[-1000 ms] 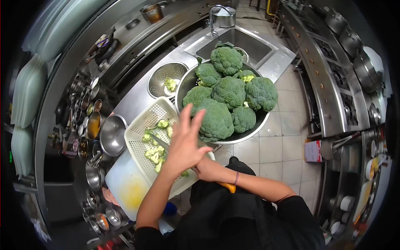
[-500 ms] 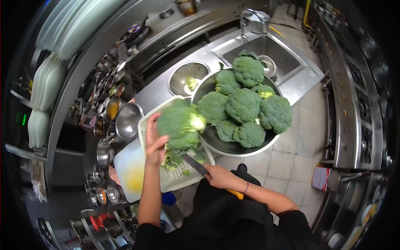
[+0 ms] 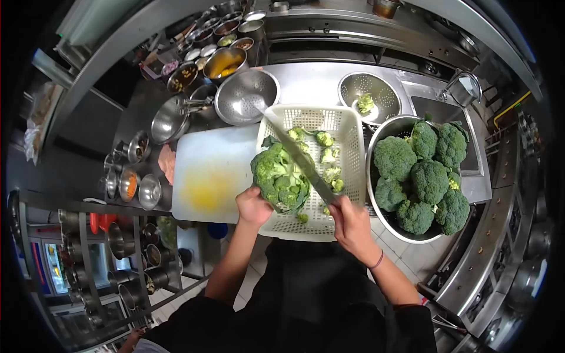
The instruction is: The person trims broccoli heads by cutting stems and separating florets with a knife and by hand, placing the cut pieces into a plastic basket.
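My left hand (image 3: pixel 254 207) is closed around the lower left side of a head of broccoli (image 3: pixel 279 176), stem side partly turned up. My right hand (image 3: pixel 352 226) grips a long knife (image 3: pixel 303 162), its blade slanting up and left across the broccoli's right side; I cannot tell whether it touches. Both hands are over a white perforated basket (image 3: pixel 351 132), where several small broccoli pieces (image 3: pixel 329 155) lie. Right of it stands a big steel colander (image 3: pixel 381 219) heaped with whole broccoli heads (image 3: pixel 429 180).
Left of the basket lies a white cutting board (image 3: pixel 218 156) with a yellow stain. Behind are an empty-looking colander (image 3: pixel 247 97) and another colander (image 3: pixel 382 94) holding a pale green piece. A sink (image 3: pixel 471 132) is at the right; several food pots (image 3: pixel 226 62) stand back left.
My view has swung toward the left. The broccoli in my left hand has turned and sits lower over the basket. The knife has risen from beside the basket to across the broccoli.
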A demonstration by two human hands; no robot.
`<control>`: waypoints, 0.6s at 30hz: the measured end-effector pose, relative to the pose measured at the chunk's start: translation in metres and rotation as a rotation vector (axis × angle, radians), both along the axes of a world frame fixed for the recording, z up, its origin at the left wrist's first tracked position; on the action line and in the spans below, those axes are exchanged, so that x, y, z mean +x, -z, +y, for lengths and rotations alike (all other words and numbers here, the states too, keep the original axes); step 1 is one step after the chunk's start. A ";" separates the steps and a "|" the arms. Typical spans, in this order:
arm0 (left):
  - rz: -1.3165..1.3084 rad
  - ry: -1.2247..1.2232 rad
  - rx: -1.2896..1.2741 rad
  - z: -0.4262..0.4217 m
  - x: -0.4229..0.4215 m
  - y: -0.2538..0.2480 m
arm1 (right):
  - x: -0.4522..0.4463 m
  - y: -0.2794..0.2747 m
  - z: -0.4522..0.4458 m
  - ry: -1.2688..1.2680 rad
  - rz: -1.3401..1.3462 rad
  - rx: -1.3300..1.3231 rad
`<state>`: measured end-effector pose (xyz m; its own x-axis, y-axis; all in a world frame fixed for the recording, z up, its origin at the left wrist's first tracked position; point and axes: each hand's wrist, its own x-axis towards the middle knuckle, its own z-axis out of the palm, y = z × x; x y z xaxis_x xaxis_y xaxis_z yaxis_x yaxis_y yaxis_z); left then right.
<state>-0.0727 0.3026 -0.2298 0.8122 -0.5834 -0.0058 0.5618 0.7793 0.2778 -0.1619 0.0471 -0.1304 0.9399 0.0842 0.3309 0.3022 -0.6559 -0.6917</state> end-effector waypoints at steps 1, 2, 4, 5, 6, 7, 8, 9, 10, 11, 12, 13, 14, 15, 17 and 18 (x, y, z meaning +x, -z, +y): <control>0.012 0.001 -0.014 0.002 0.003 0.005 | 0.008 -0.003 0.005 0.001 0.012 -0.014; 0.049 0.027 -0.050 0.005 0.005 0.009 | 0.015 -0.007 0.011 -0.018 -0.072 -0.029; 0.102 0.057 -0.089 0.008 0.011 0.006 | 0.024 -0.020 0.029 -0.018 -0.257 0.027; 0.102 0.067 -0.107 0.007 0.012 0.000 | 0.027 -0.018 0.035 -0.015 -0.242 0.021; 0.100 0.079 -0.124 0.007 0.013 -0.003 | 0.029 -0.016 0.039 -0.026 -0.166 -0.062; 0.107 0.087 -0.129 0.006 0.015 0.000 | 0.032 -0.014 0.042 -0.034 -0.095 -0.144; 0.145 0.077 -0.072 0.005 0.019 0.001 | 0.037 0.000 0.047 -0.024 0.085 -0.276; 0.183 0.067 -0.011 0.004 0.022 0.002 | 0.037 0.004 0.048 -0.013 0.087 -0.275; 0.158 0.068 -0.010 0.002 0.026 0.005 | 0.037 0.006 0.048 0.007 0.194 -0.246; 0.156 0.069 -0.008 0.002 0.030 0.007 | 0.037 0.010 0.046 0.023 0.300 -0.217; 0.125 -0.012 0.080 0.000 0.030 0.004 | 0.041 0.014 0.045 0.012 0.279 -0.054; 0.091 -0.092 0.166 -0.004 0.031 0.000 | 0.039 0.013 0.042 0.016 0.281 -0.054; 0.019 -0.185 0.291 -0.007 0.034 -0.008 | 0.041 0.006 0.039 0.013 0.409 0.157; 0.009 -0.186 0.290 -0.010 0.038 -0.011 | 0.043 -0.004 0.035 0.005 0.533 0.371; -0.101 -0.293 0.364 -0.013 0.043 -0.014 | 0.037 -0.026 0.032 0.035 0.532 0.335; -0.108 -0.291 0.371 -0.015 0.045 -0.020 | 0.032 -0.035 0.033 0.073 0.417 0.287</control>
